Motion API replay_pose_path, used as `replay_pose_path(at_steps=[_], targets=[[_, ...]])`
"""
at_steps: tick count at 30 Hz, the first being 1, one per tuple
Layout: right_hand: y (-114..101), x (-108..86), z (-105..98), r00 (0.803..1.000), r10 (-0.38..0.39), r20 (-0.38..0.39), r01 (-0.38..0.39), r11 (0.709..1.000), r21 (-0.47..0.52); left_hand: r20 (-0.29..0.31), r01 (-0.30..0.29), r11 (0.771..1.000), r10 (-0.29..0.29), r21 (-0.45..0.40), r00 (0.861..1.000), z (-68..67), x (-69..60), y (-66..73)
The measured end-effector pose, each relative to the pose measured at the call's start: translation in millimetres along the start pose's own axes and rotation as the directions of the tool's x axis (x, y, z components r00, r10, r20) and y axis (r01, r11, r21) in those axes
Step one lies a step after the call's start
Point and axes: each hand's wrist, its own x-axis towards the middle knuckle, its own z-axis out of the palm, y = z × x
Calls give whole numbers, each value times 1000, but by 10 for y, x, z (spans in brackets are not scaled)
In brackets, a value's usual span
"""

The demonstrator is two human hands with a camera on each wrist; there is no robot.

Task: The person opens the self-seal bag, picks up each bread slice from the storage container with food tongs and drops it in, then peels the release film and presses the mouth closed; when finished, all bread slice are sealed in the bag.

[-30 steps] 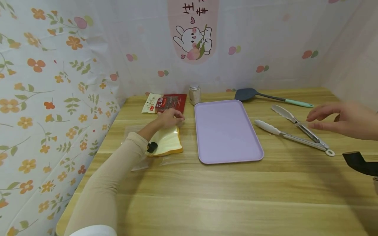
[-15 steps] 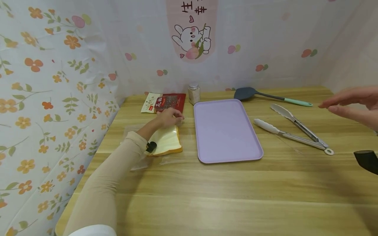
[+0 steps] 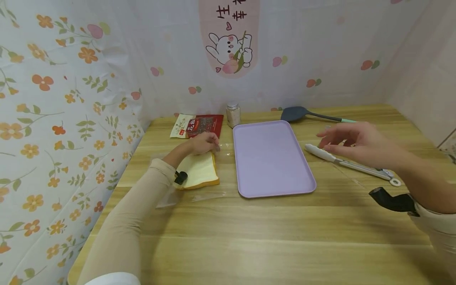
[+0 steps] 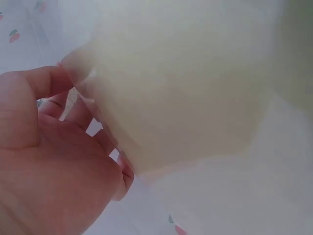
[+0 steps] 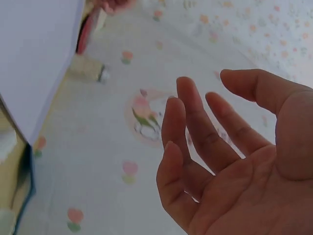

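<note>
A slice of bread (image 3: 199,172) lies flat on the table's left side, with a clear plastic bag (image 3: 167,201) about it. My left hand (image 3: 204,143) is at the far end of the slice. In the left wrist view its fingers (image 4: 49,81) pinch the edge of the clear plastic, and the bread shows blurred behind the film. My right hand (image 3: 363,144), fingers relaxed and holding nothing, hovers over the spread tongs (image 3: 360,168) and hides one of their arms. A faint thin clear strip (image 3: 357,181) appears on the table below the tongs.
A lilac tray (image 3: 274,158) occupies the middle. Behind are a red spice packet (image 3: 210,123), a small jar (image 3: 233,114) and a dark spatula (image 3: 295,113) with a mint handle. Printed cloth (image 3: 306,47) hangs behind and on the left.
My right hand first drew away to the right, leaving the thin clear strip it had held, then came back leftward over the tongs. The left hand has stayed at the bread.
</note>
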Motion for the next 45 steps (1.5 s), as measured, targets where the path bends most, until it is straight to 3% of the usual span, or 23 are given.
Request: replay_pose_path(at_steps=[7,13,16,21,24,31,37,42,45], targets=[[-2,265,484,987,-57,152,41,994,104,66,37,999,-36,-14,997,-31,-8,-25],[-14,443,963,951,16,308,-98,963,251,125,58,996,-49,-74,991,-82,-30,-41],[-58,493,1243,914,48,403,-202,915,348,145,74,992,-60,-98,988,-98,-41,-26],[-211,548,1732,837,114,535,-401,793,458,142,83,992,-70,-91,987,-113,-50,-27],[-293,591,1972,809,137,571,-471,731,493,132,83,995,-74,-62,989,-116,-49,-26],[-429,704,2229,794,240,559,-568,623,538,121,67,998,-64,-23,991,-128,-47,-10],[-527,734,2332,765,261,588,-615,564,551,110,72,997,-69,-22,991,-138,-45,-49],[-583,755,2413,764,273,584,-629,518,580,104,78,996,-74,-39,992,-136,-60,-42],[-615,762,2458,754,279,595,-645,485,590,108,88,994,-81,-62,991,-128,-63,-45]])
